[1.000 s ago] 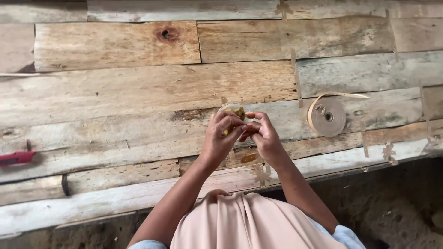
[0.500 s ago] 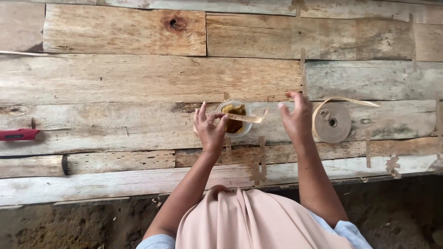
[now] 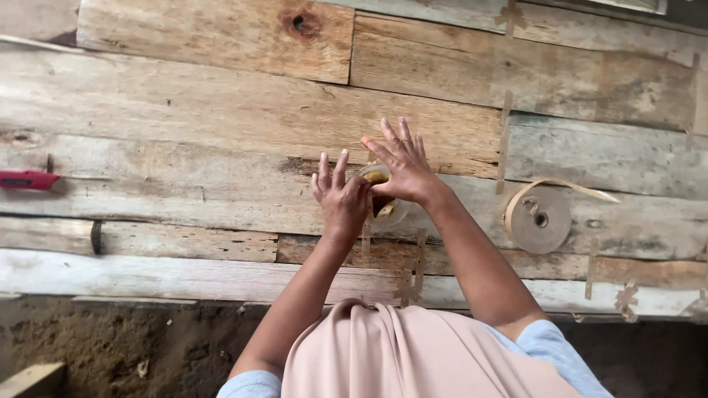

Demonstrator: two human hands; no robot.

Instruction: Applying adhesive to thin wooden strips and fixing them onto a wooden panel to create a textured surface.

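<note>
Now our hands, left [image 3: 341, 197] and right [image 3: 402, 169], have closed back together, fingers spread flat, pressing tape onto the small container [image 3: 385, 203].

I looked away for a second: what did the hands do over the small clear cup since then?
The right hand, which had drawn apart to the right, came back over the small clear plastic cup; both hands now press flat on it. The left hand stayed there; the brown tape roll and red tool did not move.
</note>
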